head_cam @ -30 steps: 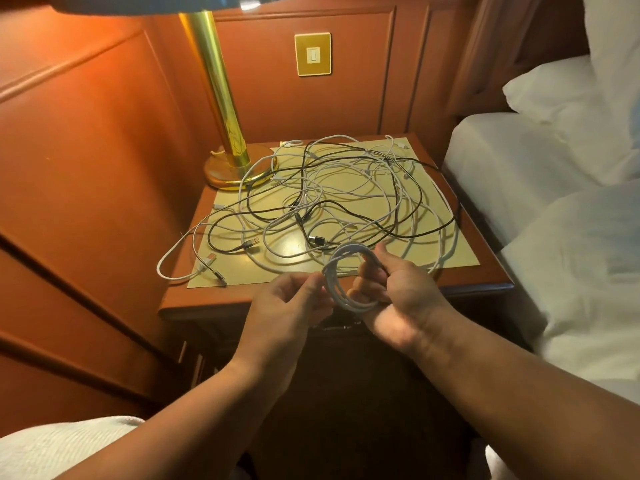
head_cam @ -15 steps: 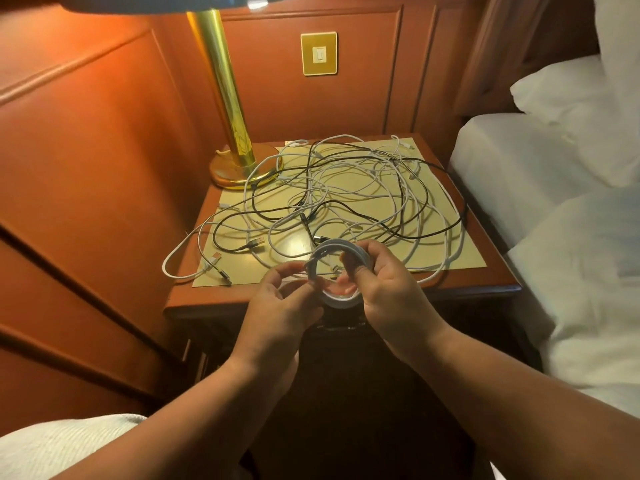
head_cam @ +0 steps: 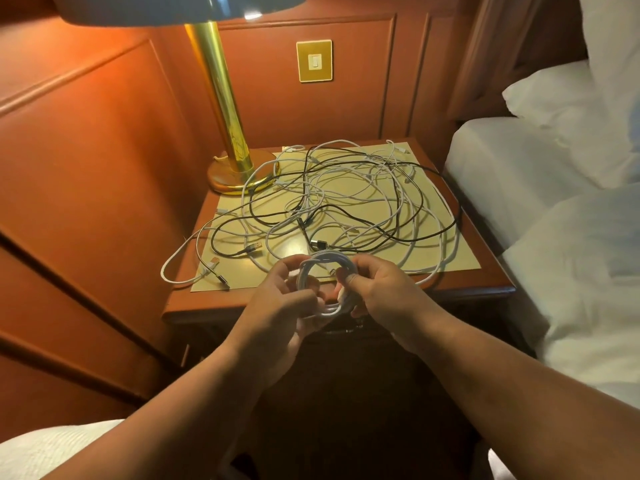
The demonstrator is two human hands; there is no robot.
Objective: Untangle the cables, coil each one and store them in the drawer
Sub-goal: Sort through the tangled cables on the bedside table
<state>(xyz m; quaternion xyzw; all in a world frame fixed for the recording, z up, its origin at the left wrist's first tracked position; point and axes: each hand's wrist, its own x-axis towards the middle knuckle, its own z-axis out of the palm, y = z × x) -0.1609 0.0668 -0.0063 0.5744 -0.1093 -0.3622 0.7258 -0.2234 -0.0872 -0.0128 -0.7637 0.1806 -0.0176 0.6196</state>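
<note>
White cable coil (head_cam: 327, 285) above nightstand's front edge; tangled cables (head_cam: 346, 206) behind.

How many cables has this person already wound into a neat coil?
1. The coil is held between the left hand and right hand, in front of the nightstand. The rest lie in a tangle on top; any in the drawer are hidden.
</note>
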